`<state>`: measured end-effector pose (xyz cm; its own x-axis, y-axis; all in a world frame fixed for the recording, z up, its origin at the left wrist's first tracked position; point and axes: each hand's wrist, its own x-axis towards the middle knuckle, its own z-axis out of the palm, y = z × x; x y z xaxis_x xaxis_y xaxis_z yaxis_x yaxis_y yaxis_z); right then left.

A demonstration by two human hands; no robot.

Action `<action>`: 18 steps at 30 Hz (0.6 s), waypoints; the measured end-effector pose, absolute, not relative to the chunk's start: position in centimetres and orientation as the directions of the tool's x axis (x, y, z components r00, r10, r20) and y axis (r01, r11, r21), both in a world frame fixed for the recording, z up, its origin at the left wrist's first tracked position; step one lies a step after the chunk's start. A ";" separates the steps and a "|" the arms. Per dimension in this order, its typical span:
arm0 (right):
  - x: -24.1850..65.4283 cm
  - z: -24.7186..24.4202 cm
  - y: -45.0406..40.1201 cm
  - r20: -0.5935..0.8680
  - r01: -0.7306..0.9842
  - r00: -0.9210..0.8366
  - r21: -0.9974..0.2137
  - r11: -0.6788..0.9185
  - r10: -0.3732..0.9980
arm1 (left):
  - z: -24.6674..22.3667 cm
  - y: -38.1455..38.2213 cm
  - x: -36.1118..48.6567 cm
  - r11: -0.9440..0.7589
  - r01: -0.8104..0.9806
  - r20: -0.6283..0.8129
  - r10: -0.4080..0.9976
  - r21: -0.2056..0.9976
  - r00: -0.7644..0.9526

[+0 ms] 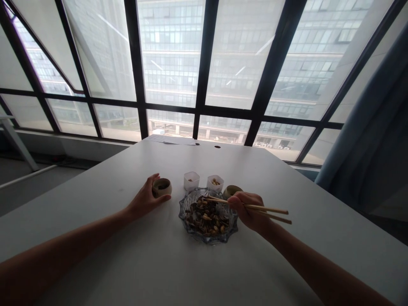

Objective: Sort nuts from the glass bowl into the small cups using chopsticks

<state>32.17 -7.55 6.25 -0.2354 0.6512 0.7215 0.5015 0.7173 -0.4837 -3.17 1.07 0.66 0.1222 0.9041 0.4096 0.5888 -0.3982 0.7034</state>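
Observation:
My left hand (149,192) is curled around a small round ceramic cup (165,192) on the table, thumb along its near side. In my right hand (250,208) is a pair of wooden chopsticks (270,210), held over the right side of a scalloped glass bowl (234,227). Their tips reach inside the bowl, at the brown seeds and paler nuts (207,216) heaped there. Whether a piece sits between the tips is too small to tell. A second ceramic cup (230,191) stands just behind my right hand, partly hidden by it.
Behind the bowl are two small white plastic cups, the left cup (191,183) with a small piece inside and the right cup (211,185) with several nuts. Papers (172,140) lie at the white table's (127,255) far end, before the windows. A curtain (360,123) hangs at right.

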 end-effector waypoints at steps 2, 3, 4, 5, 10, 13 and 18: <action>32.2 6.6 -7.5 0.701 0.523 -0.332 -0.420 0.742 0.631 | 0.6 1.0 -3.2 -0.355 0.556 0.345 0.930 0.752 0.128; 32.2 6.9 -7.6 0.688 0.531 -0.371 -0.394 0.750 0.624 | 0.7 1.0 -3.2 -0.335 0.552 0.320 0.939 0.763 0.128; 32.1 7.1 -7.6 0.678 0.535 -0.390 -0.384 0.752 0.623 | 0.9 1.0 -3.1 -0.322 0.553 0.304 0.944 0.769 0.127; 32.0 7.3 -7.7 0.667 0.535 -0.408 -0.379 0.755 0.623 | 1.1 0.9 -3.0 -0.316 0.555 0.297 0.946 0.770 0.126; 31.7 7.6 -7.9 0.649 0.531 -0.440 -0.369 0.763 0.620 | 1.7 0.7 -2.8 -0.333 0.553 0.324 0.939 0.764 0.119; 31.9 7.3 -7.7 0.662 0.545 -0.438 -0.342 0.765 0.608 | 1.7 0.4 -2.7 -0.365 0.543 0.355 0.926 0.756 0.128; 32.4 6.6 -7.4 0.709 0.517 -0.475 -0.255 0.817 0.521 | 1.5 0.1 -2.6 -0.440 0.505 0.407 0.895 0.743 0.182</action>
